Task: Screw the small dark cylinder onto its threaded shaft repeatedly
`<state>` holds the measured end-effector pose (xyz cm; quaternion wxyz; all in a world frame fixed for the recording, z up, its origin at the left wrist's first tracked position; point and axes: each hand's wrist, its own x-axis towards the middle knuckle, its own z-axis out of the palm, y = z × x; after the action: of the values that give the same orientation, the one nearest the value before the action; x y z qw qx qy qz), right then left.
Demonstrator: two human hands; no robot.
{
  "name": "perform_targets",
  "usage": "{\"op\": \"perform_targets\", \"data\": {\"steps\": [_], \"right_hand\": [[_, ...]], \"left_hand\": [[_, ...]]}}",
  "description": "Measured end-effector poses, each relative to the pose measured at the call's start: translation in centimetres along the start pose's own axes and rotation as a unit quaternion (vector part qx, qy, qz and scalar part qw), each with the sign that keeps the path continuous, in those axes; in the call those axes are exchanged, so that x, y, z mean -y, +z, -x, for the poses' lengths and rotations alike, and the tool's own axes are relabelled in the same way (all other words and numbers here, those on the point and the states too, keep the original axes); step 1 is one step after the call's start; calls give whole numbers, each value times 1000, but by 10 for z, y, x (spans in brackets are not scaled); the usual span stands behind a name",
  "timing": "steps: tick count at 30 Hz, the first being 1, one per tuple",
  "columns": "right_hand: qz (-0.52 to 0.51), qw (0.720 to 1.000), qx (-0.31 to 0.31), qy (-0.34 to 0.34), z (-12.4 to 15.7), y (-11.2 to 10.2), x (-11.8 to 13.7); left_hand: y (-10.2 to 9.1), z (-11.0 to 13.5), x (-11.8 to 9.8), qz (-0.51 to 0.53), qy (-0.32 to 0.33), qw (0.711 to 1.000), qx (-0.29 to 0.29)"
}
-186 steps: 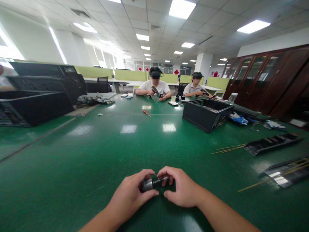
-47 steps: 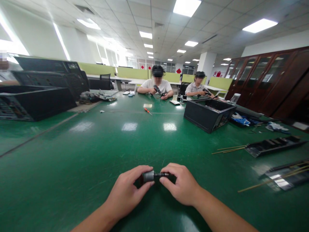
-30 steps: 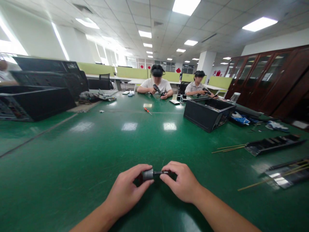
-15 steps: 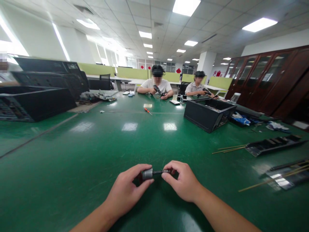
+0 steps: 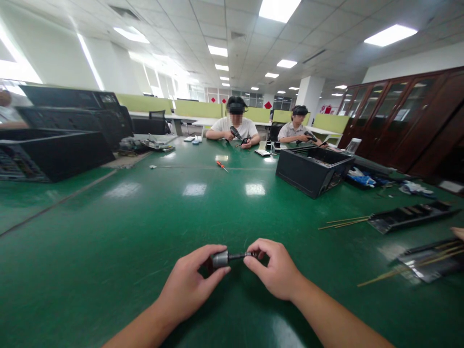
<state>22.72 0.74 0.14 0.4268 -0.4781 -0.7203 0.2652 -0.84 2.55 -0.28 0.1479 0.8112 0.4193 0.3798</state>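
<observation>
Between my two hands, just above the green table (image 5: 174, 203), lies a grey metal cylinder (image 5: 220, 259) with a thin dark shaft (image 5: 237, 256); its exact kind is unclear. My left hand (image 5: 192, 282) closes thumb and fingers around the cylinder end, partly covering it. On the other side my right hand (image 5: 277, 268) pinches the far end of the shaft, where the fingertips hide part of it. The whole piece is held roughly level.
Ahead lies an orange-handled screwdriver (image 5: 222, 166). Open black computer cases stand at right (image 5: 313, 169) and left (image 5: 54, 154). Black trays with thin brass-coloured rods (image 5: 348, 223) are on the right, a co-worker's hand (image 5: 458, 233) beside one. Two people (image 5: 234, 128) sit opposite with power drills.
My hands and the cylinder stay almost in place. A co-worker's hand has come in at the right edge, by the nearer tray of rods.
</observation>
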Motion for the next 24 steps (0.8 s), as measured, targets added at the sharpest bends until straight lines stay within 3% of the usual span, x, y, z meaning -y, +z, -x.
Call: {"op": "perform_targets", "data": {"steps": [24], "right_hand": [[-5, 1000, -8, 3, -1, -1, -1]], "left_hand": [[-2, 1, 3, -13, -11, 1000, 3]]}}
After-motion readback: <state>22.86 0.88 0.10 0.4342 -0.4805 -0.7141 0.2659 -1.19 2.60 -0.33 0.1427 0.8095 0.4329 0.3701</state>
